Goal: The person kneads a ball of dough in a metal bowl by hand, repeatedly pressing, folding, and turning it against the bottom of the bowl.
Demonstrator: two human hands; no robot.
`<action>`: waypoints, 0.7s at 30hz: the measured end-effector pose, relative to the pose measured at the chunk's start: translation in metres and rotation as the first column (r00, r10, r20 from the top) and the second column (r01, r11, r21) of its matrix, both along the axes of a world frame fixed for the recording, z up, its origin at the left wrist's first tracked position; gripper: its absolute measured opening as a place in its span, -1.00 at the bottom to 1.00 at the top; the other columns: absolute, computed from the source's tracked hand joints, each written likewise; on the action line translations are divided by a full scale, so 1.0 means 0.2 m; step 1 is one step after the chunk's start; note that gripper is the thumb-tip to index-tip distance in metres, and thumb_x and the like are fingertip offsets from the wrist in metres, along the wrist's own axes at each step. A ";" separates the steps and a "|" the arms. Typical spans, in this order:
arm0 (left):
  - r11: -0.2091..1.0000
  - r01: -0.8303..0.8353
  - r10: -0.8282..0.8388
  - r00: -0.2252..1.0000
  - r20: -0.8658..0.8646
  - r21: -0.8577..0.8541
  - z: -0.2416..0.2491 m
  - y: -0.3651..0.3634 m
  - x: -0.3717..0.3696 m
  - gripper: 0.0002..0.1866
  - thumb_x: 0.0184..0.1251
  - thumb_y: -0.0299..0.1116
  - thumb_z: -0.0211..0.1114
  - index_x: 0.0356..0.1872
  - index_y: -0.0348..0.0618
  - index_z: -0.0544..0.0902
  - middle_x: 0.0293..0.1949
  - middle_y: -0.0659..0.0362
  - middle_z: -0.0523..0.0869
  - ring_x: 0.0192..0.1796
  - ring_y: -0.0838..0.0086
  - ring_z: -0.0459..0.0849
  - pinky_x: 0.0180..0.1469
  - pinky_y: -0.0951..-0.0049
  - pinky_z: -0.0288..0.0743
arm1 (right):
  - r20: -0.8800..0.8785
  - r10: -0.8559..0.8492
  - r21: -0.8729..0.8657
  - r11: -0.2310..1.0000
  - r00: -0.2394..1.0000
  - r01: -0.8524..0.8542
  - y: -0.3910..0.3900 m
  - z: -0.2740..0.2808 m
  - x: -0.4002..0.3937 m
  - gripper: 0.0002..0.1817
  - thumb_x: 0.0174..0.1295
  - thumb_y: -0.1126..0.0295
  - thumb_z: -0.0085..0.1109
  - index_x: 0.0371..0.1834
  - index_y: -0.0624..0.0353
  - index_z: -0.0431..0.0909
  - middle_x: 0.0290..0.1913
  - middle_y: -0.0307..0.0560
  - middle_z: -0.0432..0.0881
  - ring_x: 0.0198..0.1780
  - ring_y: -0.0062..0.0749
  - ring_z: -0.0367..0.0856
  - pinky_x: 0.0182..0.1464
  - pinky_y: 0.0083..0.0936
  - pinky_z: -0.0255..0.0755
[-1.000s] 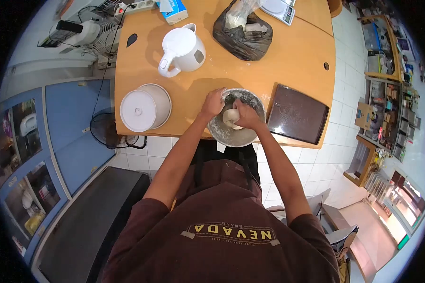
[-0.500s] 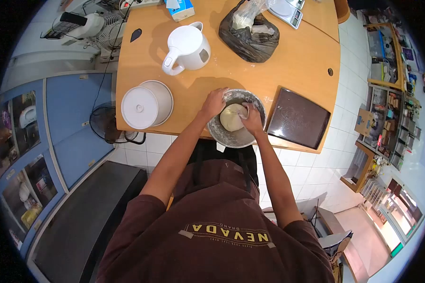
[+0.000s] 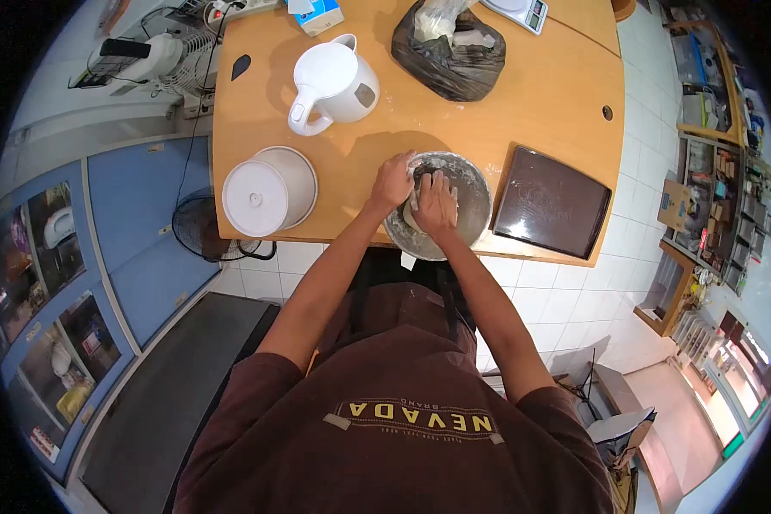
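A metal mixing bowl (image 3: 469, 210), smeared with flour, stands at the table's near edge. Its left rim is gripped by my left hand (image 3: 394, 180), fingers over the edge. Inside the bowl, my right hand (image 3: 437, 206) presses down on a ball of dough (image 3: 410, 216). The fingers of that hand are stretched out and whitened with flour. Most of the dough is hidden under the hand, with only a pale part showing on the left.
Right of the bowl lies a dark baking tray (image 3: 552, 202). A white lidded tub (image 3: 270, 191) stands to the left, with a white kettle (image 3: 334, 81) behind it. Farther back are a black plastic bag (image 3: 458, 68), a kitchen scale (image 3: 522, 10) and a blue box (image 3: 319, 17).
My right hand has moved left, from the dough's right side to over it, and its fingers have straightened. The left hand stays on the rim. The view has shifted slightly.
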State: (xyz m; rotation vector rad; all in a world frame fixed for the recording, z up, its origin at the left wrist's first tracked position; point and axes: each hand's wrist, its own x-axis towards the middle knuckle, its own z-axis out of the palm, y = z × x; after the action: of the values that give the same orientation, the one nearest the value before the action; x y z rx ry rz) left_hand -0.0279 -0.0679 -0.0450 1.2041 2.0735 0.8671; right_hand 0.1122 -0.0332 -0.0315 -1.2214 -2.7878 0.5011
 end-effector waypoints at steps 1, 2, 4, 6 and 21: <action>1.000 -0.005 0.005 1.000 0.005 -0.008 -0.01 0.00 0.00 -0.47 0.12 -0.63 0.22 0.21 -0.37 0.59 0.10 -0.27 0.67 0.15 -0.13 0.65 0.26 0.07 0.52 | 0.048 -0.016 -0.144 0.989 0.999 0.023 -0.01 0.02 0.00 -0.64 0.30 0.16 0.15 -0.05 0.22 0.41 0.17 0.23 0.48 0.18 0.11 0.52 0.19 0.16 0.35; 1.000 -0.008 0.008 1.000 0.010 -0.017 -0.02 0.00 0.00 -0.47 0.12 -0.62 0.23 0.22 -0.38 0.59 0.11 -0.27 0.67 0.16 -0.14 0.64 0.27 0.07 0.51 | 0.075 0.004 -0.208 0.978 0.997 0.012 -0.01 0.03 -0.01 -0.62 0.32 0.17 0.12 0.01 0.23 0.41 0.22 0.23 0.47 0.24 0.11 0.48 0.25 0.15 0.31; 1.000 -0.015 0.015 1.000 0.010 -0.022 -0.01 -0.01 0.00 -0.45 0.11 -0.62 0.23 0.23 -0.39 0.58 0.11 -0.26 0.67 0.16 -0.14 0.64 0.28 0.07 0.50 | 0.127 0.045 -0.333 0.943 0.991 0.000 -0.02 0.03 0.00 -0.57 0.35 0.17 0.07 0.14 0.25 0.42 0.31 0.24 0.43 0.37 0.12 0.40 0.38 0.13 0.24; 1.000 -0.023 0.023 1.000 -0.002 -0.013 0.00 -0.01 0.01 -0.44 0.11 -0.62 0.23 0.24 -0.39 0.57 0.10 -0.26 0.67 0.16 -0.14 0.64 0.28 0.08 0.50 | 0.104 0.103 -0.211 0.974 0.989 -0.079 -0.09 -0.02 0.06 -0.46 0.41 0.13 -0.01 0.33 0.26 0.34 0.46 0.24 0.31 0.52 0.09 0.20 0.51 0.08 0.08; 0.996 0.092 -0.093 0.995 -0.040 -0.014 -0.02 0.02 0.01 -0.44 0.10 -0.58 0.26 0.23 -0.40 0.57 0.13 -0.28 0.66 0.19 -0.15 0.62 0.30 0.07 0.49 | 0.273 0.184 -0.280 0.954 0.944 -0.104 -0.18 -0.02 0.08 -0.21 0.37 -0.11 0.00 0.57 0.09 0.24 0.71 0.12 -0.26 0.69 0.22 -0.42 0.51 0.49 -0.54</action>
State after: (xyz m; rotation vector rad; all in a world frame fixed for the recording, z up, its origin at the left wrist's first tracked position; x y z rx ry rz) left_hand -0.0252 -0.0637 -0.0480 1.3102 2.0344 0.7923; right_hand 0.1288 -0.0696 -0.0350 -1.2323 -3.1665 0.7820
